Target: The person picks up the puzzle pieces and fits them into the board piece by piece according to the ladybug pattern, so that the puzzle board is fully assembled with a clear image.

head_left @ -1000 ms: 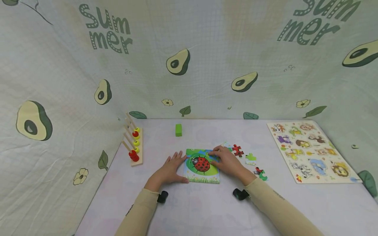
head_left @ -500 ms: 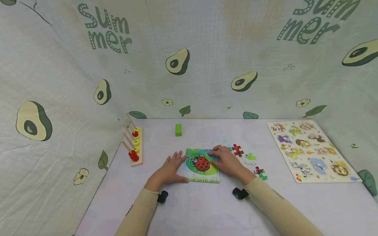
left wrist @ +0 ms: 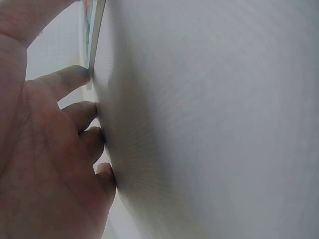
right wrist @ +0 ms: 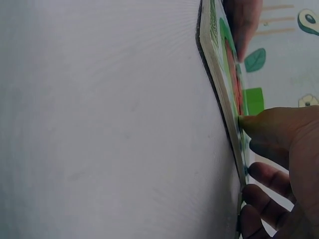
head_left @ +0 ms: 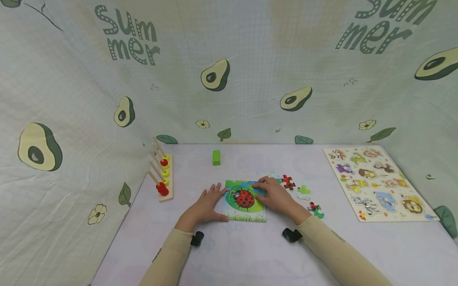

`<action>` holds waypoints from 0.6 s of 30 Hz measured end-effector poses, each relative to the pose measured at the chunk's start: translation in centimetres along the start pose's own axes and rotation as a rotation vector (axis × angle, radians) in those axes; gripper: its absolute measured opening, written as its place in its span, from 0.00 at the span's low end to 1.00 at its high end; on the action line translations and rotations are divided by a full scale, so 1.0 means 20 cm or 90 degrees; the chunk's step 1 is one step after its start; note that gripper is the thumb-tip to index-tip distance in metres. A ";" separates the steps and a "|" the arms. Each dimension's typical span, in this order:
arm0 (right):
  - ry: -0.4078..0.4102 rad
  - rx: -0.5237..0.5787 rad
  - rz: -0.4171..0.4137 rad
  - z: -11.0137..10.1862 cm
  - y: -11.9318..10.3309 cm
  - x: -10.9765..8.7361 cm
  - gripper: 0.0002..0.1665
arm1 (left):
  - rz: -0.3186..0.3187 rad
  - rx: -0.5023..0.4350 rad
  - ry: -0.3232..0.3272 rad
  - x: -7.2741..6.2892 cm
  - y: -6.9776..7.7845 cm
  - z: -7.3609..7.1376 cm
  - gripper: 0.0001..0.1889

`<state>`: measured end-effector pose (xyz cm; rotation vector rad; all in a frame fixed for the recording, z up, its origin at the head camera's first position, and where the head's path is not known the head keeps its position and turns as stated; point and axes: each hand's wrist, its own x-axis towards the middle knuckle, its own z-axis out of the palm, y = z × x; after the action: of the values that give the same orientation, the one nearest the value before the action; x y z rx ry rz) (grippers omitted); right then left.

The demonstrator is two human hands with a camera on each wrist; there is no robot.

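Observation:
A ladybug puzzle board [head_left: 244, 214] with a green and blue picture lies flat on the table in the head view. My left hand [head_left: 204, 208] rests at its left side, fingers spread on the table, with the index finger at the edge and the thumb by the lower left corner. My right hand [head_left: 277, 196] touches the upper right part of the board with bent fingers. In the right wrist view the thumb [right wrist: 271, 124] and fingertips of this hand lie apart along the board [right wrist: 224, 79]. Whether a piece sits under them is hidden.
Loose puzzle pieces lie right of the board: a red one [head_left: 288, 182], a green and white one [head_left: 303, 192] and a red and green one [head_left: 316, 210]. A bead counting rack [head_left: 169, 190] stands left, a green block [head_left: 216, 157] behind, and an animal puzzle board [head_left: 368, 186] far right.

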<state>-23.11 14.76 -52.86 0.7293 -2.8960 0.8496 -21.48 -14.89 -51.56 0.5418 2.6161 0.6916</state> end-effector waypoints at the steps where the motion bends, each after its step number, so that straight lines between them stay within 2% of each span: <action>1: -0.001 0.003 0.001 0.00 0.00 0.00 0.24 | 0.000 0.001 0.000 0.00 0.00 0.00 0.56; 10: 0.001 0.039 0.016 -0.04 0.00 -0.03 0.22 | -0.001 0.006 0.003 0.01 -0.01 0.01 0.57; 18: 0.024 0.031 0.011 -0.08 0.03 -0.08 0.19 | -0.004 0.015 -0.005 0.01 -0.01 0.01 0.57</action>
<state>-22.17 16.70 -52.03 0.6847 -2.8628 0.9273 -21.55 -14.95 -51.89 0.5423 2.6206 0.6564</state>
